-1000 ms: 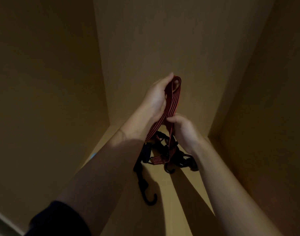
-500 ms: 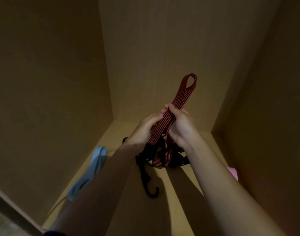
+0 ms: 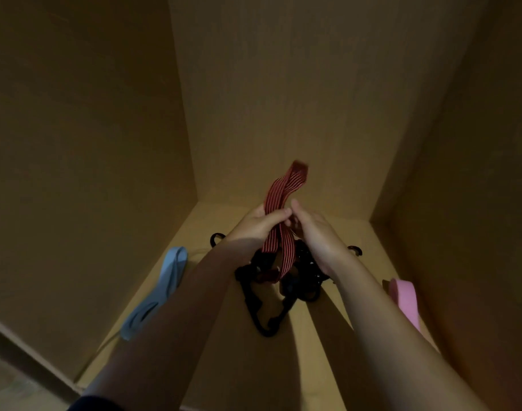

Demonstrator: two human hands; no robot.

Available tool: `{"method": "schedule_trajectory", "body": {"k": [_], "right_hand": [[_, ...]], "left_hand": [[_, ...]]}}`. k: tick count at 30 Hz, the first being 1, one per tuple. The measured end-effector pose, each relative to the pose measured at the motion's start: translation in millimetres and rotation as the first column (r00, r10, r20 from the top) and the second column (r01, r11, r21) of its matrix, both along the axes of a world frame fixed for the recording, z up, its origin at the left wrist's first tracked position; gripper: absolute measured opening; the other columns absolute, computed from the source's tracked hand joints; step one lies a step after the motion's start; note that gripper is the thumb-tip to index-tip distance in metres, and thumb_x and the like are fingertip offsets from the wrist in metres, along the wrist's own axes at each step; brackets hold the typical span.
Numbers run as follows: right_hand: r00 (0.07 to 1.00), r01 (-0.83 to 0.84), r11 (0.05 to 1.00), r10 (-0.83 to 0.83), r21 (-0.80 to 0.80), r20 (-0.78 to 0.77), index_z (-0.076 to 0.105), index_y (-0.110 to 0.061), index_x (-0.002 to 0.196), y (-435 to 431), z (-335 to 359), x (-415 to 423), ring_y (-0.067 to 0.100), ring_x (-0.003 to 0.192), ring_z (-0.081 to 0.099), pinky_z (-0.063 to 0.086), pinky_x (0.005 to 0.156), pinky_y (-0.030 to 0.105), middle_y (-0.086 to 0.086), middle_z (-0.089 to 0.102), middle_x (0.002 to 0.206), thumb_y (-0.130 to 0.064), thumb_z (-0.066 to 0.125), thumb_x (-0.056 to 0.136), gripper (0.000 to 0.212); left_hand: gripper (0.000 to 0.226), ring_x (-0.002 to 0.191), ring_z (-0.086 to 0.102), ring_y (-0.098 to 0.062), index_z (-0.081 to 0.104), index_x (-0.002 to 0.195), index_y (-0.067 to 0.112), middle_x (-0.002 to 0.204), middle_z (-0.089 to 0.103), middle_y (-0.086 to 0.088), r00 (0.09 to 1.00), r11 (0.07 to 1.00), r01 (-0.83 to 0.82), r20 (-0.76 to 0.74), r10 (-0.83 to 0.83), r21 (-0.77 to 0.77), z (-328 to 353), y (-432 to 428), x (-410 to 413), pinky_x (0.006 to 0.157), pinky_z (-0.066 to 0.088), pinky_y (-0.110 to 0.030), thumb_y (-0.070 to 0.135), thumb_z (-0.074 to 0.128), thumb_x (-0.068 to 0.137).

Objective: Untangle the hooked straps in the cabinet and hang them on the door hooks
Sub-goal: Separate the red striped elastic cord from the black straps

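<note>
Inside a dim wooden cabinet, a red striped strap (image 3: 285,185) rises as a folded loop above both hands. My left hand (image 3: 255,223) pinches it from the left and my right hand (image 3: 313,229) grips it from the right, fingertips almost meeting. The strap's two runs drop between my wrists into a dark tangle of black hooks (image 3: 271,292) lying on the cabinet floor (image 3: 319,351). One black hook (image 3: 267,329) sticks out toward me; smaller hook tips (image 3: 356,250) show at both sides. No door hooks are in view.
A light blue strap (image 3: 162,286) lies along the left wall on the floor. A pink strap (image 3: 405,301) lies by the right wall. The cabinet walls close in on the left, back and right; its front edge (image 3: 31,354) runs at lower left.
Both hands have come down and closer together on the red strap, so the loop above them is shorter. My view has tilted down, bringing the blue and pink straps into sight.
</note>
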State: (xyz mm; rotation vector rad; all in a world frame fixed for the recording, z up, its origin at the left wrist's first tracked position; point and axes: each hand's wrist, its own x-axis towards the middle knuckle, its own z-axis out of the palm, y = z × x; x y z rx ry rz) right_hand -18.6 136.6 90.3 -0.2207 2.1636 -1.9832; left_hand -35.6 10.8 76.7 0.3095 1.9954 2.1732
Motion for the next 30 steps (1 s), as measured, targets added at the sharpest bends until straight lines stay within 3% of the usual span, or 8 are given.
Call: {"method": "schedule_trajectory", "body": {"k": [7,11,13,17,20,22,24,30], "right_hand": [[0.994,-0.107,0.993,0.109,0.058,-0.027,0.056,-0.026,0.121,4.3,-32.4,18.4,0.012,0.112,0.056,0.042,0.101,0.033,-0.003,0.062,0.120,-0.028,0.056,0.088,0.033],[0.994,-0.033,0.993,0.044,0.111,-0.104,0.057,-0.034,0.112,-5.1,-37.3,23.1,0.008,0.112,0.055,0.042,0.098,0.031,-0.010,0.063,0.116,-0.031,0.061,0.086,0.027],[0.995,0.049,0.999,-0.048,0.004,-0.092,0.059,-0.031,0.106,-6.2,-29.6,24.9,0.013,0.103,0.061,0.048,0.091,0.030,-0.003,0.067,0.108,-0.027,0.053,0.091,0.017],[0.988,0.157,0.945,-0.155,-0.288,0.030,0.048,-0.030,0.081,-0.4,7.2,22.5,0.013,0.084,0.061,0.050,0.070,0.025,-0.002,0.062,0.086,-0.023,0.045,0.095,0.016],[0.980,0.197,0.883,-0.187,-0.427,0.066,0.054,-0.023,0.101,4.0,30.6,11.5,0.017,0.091,0.061,0.050,0.075,0.029,0.004,0.063,0.096,-0.024,0.047,0.094,0.010],[0.980,0.199,0.875,-0.178,-0.441,0.088,0.051,-0.014,0.106,3.5,39.9,7.0,0.017,0.082,0.060,0.052,0.073,0.030,0.006,0.060,0.087,-0.024,0.049,0.093,0.017],[0.984,0.180,0.867,-0.155,-0.465,0.093,0.051,-0.011,0.092,3.0,46.2,5.4,0.018,0.069,0.057,0.050,0.069,0.033,0.005,0.056,0.073,-0.022,0.049,0.093,0.011],[0.990,0.139,0.856,-0.117,-0.498,0.076,0.051,-0.002,0.116,5.8,55.8,2.2,0.019,0.083,0.063,0.051,0.084,0.033,0.009,0.064,0.088,-0.022,0.048,0.094,0.030]], "left_hand": [[0.018,0.073,0.058,-0.023,0.056,0.077,0.013,0.064,0.061,0.003,0.988,0.971,-0.113,0.128,0.087,0.213,7.7,6.1,-5.6,0.083,0.049,-0.044,0.024,0.055,0.091],[0.029,0.064,0.062,-0.014,0.055,0.108,0.008,0.075,0.057,-0.001,0.961,0.873,-0.117,0.275,-0.020,0.473,19.9,15.7,-6.7,0.067,0.053,-0.031,0.032,0.053,0.091],[0.037,0.077,0.062,-0.014,0.054,0.114,0.007,0.086,0.060,-0.003,0.968,0.852,-0.100,0.249,-0.037,0.515,27.2,16.1,-8.9,0.084,0.051,-0.030,0.036,0.054,0.090],[0.049,0.114,0.052,-0.018,0.055,0.120,0.009,0.116,0.061,-0.010,0.989,0.967,-0.071,0.146,0.036,0.243,30.1,12.5,-7.7,0.114,0.029,-0.039,0.045,0.056,0.086],[0.057,0.128,0.045,-0.017,0.054,0.126,0.029,0.132,0.055,0.000,0.981,0.991,0.127,0.140,-0.132,0.046,17.1,13.5,3.4,0.116,0.025,-0.040,0.055,0.062,0.075],[0.038,0.122,0.052,-0.015,0.060,0.117,0.028,0.128,0.060,-0.001,0.974,0.980,0.196,0.124,-0.192,-0.022,9.0,15.4,8.5,0.108,0.034,-0.032,0.046,0.058,0.083],[0.026,0.092,0.065,-0.014,0.067,0.098,0.015,0.098,0.070,-0.005,0.984,0.987,0.160,0.079,-0.158,-0.015,9.8,16.7,12.5,0.085,0.050,-0.024,0.035,0.052,0.091],[0.027,0.038,0.039,-0.004,0.055,0.066,0.020,0.041,0.045,0.011,1.000,0.998,0.011,-0.009,-0.011,-0.060,36.1,17.8,23.5,0.040,0.031,-0.015,0.035,0.056,0.088]]}}
